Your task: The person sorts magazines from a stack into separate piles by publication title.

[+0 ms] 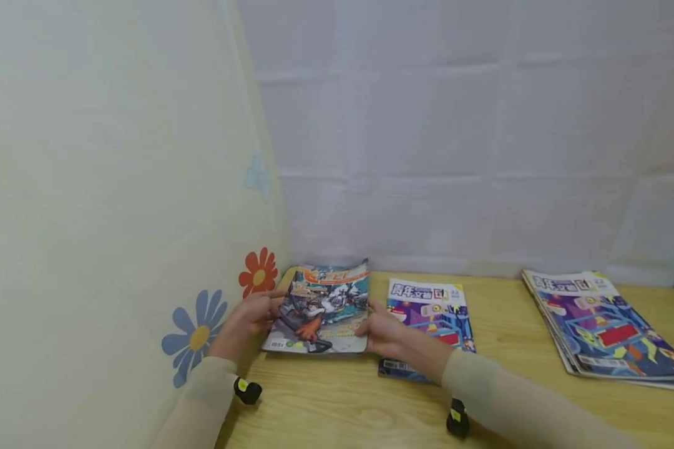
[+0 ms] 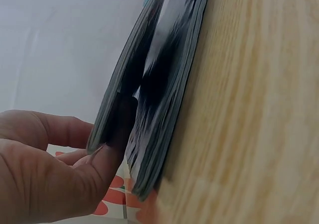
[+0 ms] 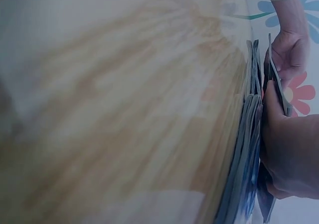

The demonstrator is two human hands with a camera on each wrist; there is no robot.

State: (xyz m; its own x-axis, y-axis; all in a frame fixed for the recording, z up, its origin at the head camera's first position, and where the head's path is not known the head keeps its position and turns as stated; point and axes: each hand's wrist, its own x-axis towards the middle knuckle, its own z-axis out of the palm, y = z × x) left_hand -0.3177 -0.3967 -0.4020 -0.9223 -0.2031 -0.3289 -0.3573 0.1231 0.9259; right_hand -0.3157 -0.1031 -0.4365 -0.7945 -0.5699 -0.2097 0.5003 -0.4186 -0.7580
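Observation:
Both hands hold a comic magazine (image 1: pixel 328 312) with an orange title and a cartoon figure in orange gloves. My left hand (image 1: pixel 256 312) pinches its left edge, and my right hand (image 1: pixel 390 333) grips the right edge. In the left wrist view, the left thumb and fingers (image 2: pixel 75 134) sandwich the magazine's edge. Below it, across a dark gap, more magazines (image 2: pixel 169 99) lie on the wood. The right wrist view shows the right hand (image 3: pixel 291 154) gripping the raised magazine, with magazine edges (image 3: pixel 244 144) between it and the table.
A purple-covered magazine pile (image 1: pixel 427 312) lies beside the right forearm, partly covered by it. Another pile with the same cover (image 1: pixel 609 330) is farther right on the wooden table (image 1: pixel 337 405). A flowered wall (image 1: pixel 146 187) stands close on the left, a pale cloth (image 1: pixel 455 137) behind.

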